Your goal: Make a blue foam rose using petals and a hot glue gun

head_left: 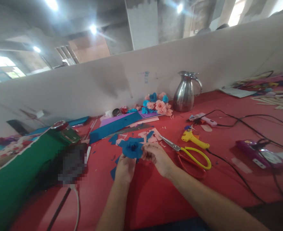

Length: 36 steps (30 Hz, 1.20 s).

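A blue paper flower [132, 148] with a darker curled centre is held up above the red table. My left hand [125, 168] grips it from below, fingers closed at its underside. On its right edge my right hand [157, 158] pinches a petal between thumb and fingers. Blue and pink paper scraps [153, 136] lie around and behind the flower. To the right of my right hand rest scissors [177, 147] with yellow and red handles, blades partly apart. Beyond them is a yellow glue gun [193, 140].
A steel jug [185, 93] and a bunch of pink and blue paper flowers [159, 105] stand by the white partition. Blue paper strips [117, 126] lie ahead. Cables and a purple power strip [259, 155] are at right; a green board [18, 179] stands at left.
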### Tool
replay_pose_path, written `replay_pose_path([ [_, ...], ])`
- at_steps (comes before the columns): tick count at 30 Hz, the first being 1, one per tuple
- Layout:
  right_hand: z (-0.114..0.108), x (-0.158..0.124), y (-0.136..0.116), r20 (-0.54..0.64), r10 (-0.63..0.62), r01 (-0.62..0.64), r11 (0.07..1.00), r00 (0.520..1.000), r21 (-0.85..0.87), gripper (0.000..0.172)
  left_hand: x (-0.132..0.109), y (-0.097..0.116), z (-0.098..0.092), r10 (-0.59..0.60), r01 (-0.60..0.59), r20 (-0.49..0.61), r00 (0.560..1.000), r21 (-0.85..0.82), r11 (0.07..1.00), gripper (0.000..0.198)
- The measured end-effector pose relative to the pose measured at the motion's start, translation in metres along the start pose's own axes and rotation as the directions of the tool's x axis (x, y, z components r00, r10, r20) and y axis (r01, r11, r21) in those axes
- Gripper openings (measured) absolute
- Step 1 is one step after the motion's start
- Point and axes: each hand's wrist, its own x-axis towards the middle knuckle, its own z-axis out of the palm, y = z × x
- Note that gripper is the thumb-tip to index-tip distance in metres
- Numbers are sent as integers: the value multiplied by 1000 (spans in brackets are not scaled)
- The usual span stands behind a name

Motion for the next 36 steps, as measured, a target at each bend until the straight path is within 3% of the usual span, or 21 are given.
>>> replay_pose_path([
  [4,-1,0,0,-43,-26,25,999,999,-21,15,-2,5,3,-91,93,59,994,-32,995,10],
  [10,-4,3,1,-94,-64,64,998,994,-4,12,-4,3,-4,-237,233,-32,971,-108,967,19],
  [14,0,2,1,-48,-59,56,997,997,-56,11,-3,2,-8,-248,238,-69,966,-130,962,18],
  [20,0,4,10,21,-114,115,986,993,-121,24,-5,0,0,-246,244,3,969,-137,960,19],
  [27,-5,8,17,-39,-112,101,971,993,-216,16,-7,-2,1,-313,314,24,949,-108,943,21],
  [31,-6,8,16,-75,-169,144,953,983,-265,12,-8,-3,4,-295,291,-23,955,-107,951,21],
  [36,-7,10,15,-95,-255,216,928,962,-304,13,-6,-6,6,-102,112,-129,986,70,991,25],
])
